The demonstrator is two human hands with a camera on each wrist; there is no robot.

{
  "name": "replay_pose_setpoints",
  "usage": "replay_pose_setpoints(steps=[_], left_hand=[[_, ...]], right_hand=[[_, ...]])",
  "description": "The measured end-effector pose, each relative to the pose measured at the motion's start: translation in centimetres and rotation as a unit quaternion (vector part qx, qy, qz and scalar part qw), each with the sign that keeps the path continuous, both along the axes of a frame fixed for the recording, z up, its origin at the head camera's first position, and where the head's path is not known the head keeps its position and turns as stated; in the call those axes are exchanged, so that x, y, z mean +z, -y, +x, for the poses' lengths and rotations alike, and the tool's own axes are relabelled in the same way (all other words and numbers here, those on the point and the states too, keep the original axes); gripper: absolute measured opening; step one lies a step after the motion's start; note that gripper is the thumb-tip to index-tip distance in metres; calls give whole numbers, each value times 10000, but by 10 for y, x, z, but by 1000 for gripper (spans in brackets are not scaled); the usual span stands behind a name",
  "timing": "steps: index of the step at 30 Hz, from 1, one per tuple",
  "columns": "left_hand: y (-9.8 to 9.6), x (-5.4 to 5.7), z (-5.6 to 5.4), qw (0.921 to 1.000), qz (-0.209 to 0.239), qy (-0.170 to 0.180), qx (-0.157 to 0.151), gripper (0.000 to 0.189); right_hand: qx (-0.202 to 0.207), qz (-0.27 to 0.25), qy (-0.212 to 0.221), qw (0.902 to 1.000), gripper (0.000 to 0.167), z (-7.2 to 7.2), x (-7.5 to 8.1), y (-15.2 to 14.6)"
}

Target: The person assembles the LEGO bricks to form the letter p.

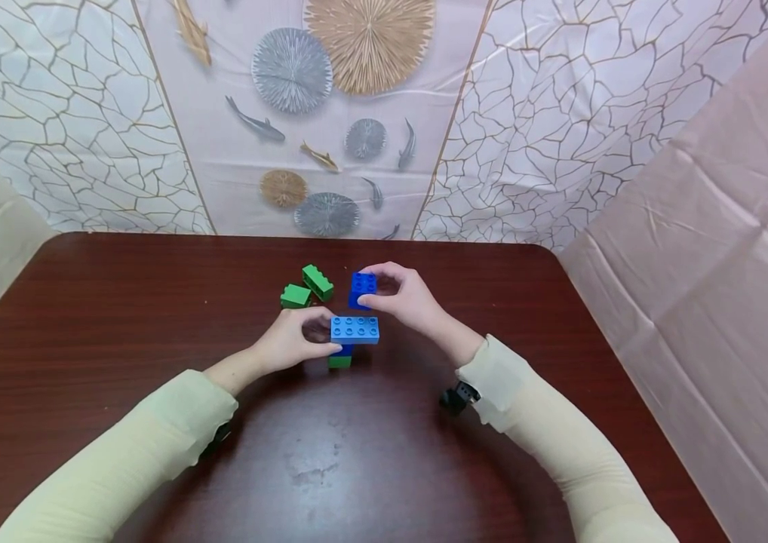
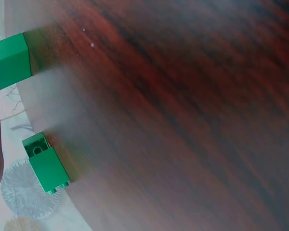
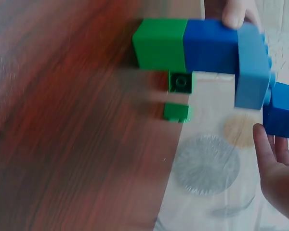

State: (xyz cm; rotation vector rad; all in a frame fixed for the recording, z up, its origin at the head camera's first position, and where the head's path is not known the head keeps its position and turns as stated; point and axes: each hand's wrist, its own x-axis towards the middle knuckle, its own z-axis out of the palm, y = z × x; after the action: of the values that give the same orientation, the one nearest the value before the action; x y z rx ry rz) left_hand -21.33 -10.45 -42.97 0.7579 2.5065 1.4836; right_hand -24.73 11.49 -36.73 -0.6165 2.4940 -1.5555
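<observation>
My left hand (image 1: 292,339) grips a small stack at mid-table between thumb and fingers. The stack has a light blue eight-stud brick (image 1: 354,330) on top, a dark blue brick (image 3: 211,45) beneath it and a green brick (image 3: 161,44) at the bottom. The long light blue brick sticks out sideways past the bricks under it. My right hand (image 1: 406,298) pinches another dark blue brick (image 1: 364,285), studs up, just beyond the stack. In the right wrist view this brick (image 3: 281,109) is close over the light blue brick's studs.
Two loose green bricks lie behind my left hand: one brick (image 1: 296,296) nearer, the other brick (image 1: 318,282) farther back. Both are on the dark brown table (image 1: 119,317). Patterned cloth (image 1: 513,151) hangs along its far edge, with plain cloth at the sides.
</observation>
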Motion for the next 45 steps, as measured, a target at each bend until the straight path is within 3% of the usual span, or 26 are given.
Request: replay_pose_setpoints(steps=[10,24,37,45], left_hand=[[0,0,0,9999,32,-114,-81,29],[0,2,-1,9998,-39,-136,-142,31],[0,2,-1,9996,-107,-170,-208,31],[1,3,-1,9997,-95,-116,-186,29]], right_hand=[[508,294,-295,9978,36,15,0,10],[821,305,-561,9946,37,20,-6,12],[836,163,-784,9933,37,24,-9,11],[1113,358,-1277,9849,38,31,-7,10]])
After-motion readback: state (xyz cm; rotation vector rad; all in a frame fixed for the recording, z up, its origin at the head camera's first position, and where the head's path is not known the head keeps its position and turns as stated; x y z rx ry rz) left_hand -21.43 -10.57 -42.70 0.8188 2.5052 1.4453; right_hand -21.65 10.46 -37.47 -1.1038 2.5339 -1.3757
